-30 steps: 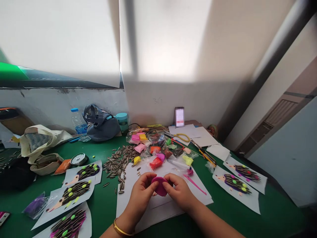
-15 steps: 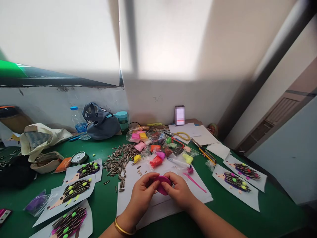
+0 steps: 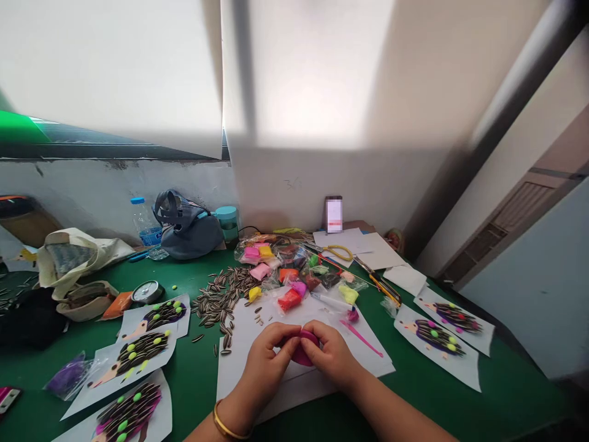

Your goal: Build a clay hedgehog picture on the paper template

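Observation:
A flattened piece of magenta modelling clay [image 3: 304, 355] is pinched between both hands, just above the white paper [image 3: 251, 334]. My left hand [image 3: 272, 356] grips its left side with thumb and fingers; a gold bangle circles that wrist. On the right side my right hand [image 3: 332, 355] holds it the same way, and the fingers partly cover the clay. To the right on the paper lie a pink plastic modelling tool [image 3: 362, 339] and a small magenta lump [image 3: 353, 315]. A white marker [image 3: 332, 302] rests just beyond the hands.
Striped sunflower seeds [image 3: 225, 294] are heaped left of the paper. Bagged coloured clay [image 3: 289, 299] spreads behind it, with yellow-handled scissors [image 3: 338, 252] beyond. Hedgehog pictures [image 3: 138, 356] lie at left, more hedgehog pictures [image 3: 439, 341] at right. A phone [image 3: 334, 215] leans on the wall.
The fingers have shifted on the magenta clay, and the left fingertips now sit closer to the right ones. The clay's visible shape is turned slightly. Everything else stays put.

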Available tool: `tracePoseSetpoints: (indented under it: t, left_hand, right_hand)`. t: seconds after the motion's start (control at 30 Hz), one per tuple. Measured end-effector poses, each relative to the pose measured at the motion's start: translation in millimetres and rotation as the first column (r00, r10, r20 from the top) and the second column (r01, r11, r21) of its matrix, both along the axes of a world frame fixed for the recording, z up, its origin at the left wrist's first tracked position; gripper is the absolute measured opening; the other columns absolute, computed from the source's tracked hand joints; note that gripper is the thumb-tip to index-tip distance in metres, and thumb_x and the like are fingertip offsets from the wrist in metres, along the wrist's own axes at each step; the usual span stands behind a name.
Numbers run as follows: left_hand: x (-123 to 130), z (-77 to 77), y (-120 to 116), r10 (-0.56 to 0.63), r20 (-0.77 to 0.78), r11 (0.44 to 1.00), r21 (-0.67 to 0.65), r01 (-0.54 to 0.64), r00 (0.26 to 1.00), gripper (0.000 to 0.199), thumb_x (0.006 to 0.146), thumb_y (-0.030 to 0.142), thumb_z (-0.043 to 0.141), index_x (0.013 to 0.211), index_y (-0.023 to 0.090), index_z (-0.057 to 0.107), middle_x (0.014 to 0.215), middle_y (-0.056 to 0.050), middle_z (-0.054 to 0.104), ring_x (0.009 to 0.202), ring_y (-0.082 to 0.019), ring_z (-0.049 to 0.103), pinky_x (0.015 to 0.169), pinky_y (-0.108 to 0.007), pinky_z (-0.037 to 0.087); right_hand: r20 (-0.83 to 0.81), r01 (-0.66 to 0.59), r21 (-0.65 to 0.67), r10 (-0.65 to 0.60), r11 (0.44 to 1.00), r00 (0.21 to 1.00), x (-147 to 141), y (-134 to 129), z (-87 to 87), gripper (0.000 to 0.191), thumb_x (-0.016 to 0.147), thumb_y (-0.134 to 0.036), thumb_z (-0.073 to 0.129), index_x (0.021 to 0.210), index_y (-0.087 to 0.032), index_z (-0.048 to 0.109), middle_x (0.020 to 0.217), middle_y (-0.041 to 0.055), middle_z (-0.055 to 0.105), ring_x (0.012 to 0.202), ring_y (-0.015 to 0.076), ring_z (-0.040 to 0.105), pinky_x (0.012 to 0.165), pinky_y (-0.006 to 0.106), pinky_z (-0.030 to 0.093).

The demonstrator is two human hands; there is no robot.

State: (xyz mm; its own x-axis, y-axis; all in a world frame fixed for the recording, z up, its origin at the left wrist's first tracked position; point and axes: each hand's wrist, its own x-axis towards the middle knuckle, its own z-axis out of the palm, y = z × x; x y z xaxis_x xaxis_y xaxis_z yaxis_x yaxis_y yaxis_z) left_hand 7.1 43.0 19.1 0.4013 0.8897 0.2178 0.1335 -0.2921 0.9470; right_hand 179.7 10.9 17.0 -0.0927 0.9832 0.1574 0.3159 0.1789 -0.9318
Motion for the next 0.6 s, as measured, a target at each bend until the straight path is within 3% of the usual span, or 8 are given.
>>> tracePoseSetpoints:
  t: [0.1, 0.2, 0.43, 0.6]
  left_hand:
    - [-0.1, -1.1, 0.4, 0.004, -0.006, 0.999, 0.041, -0.003, 1.0, 0.024, 0.087, 0.03, 0.063, 0.11, 0.028, 0.071, 0.096, -0.004, 0.069, 0.087, -0.02, 0.064, 0.08, -0.032, 0.052]
    - [0.1, -0.4, 0.9, -0.002, -0.007, 0.998, 0.055, 0.003, 1.0, 0.018, 0.088, 0.031, 0.062, 0.102, 0.026, 0.074, 0.093, -0.004, 0.069, 0.088, -0.02, 0.064, 0.081, -0.032, 0.051]
    - [-0.1, 1.9, 0.5, 0.052, 0.0, 0.998, -0.036, -0.052, 0.999, 0.023, 0.088, 0.038, 0.062, 0.102, 0.023, 0.071, 0.097, -0.006, 0.069, 0.089, -0.022, 0.064, 0.08, -0.033, 0.051]
    - [-0.5, 2.6, 2.0, 0.042, 0.014, 0.993, -0.11, -0.04, 0.999, 0.023, 0.086, 0.041, 0.064, 0.09, 0.02, 0.072, 0.089, -0.006, 0.068, 0.084, -0.022, 0.064, 0.075, -0.032, 0.052]
  right_hand:
    - [-0.003, -0.002, 0.003, 0.002, 1.0, 1.0, 0.1, 0.2, 0.4, 0.014, 0.085, -0.03, 0.053, 0.081, -0.018, 0.06, 0.078, 0.0017, 0.062, 0.074, 0.0168, 0.056, 0.067, 0.027, 0.042]
    - [-0.047, -0.011, 0.002, 0.011, 1.0, 0.999, 0.8, 1.3, -0.1, 0.014, 0.085, -0.03, 0.055, 0.084, -0.018, 0.062, 0.082, 0.0023, 0.063, 0.077, 0.0178, 0.057, 0.07, 0.029, 0.044]
    - [-0.09, 0.004, -0.028, -0.007, 1.0, 0.996, 1.4, 2.7, -3.2, 0.014, 0.082, -0.032, 0.061, 0.085, -0.018, 0.064, 0.082, 0.0028, 0.064, 0.078, 0.0185, 0.058, 0.071, 0.029, 0.045]
    - [-0.086, -0.009, 0.011, 0.01, 1.0, 0.996, 2.9, 2.5, -3.0, 0.02, 0.088, -0.036, 0.055, 0.084, -0.019, 0.063, 0.08, 0.0025, 0.062, 0.076, 0.0174, 0.056, 0.069, 0.028, 0.044]
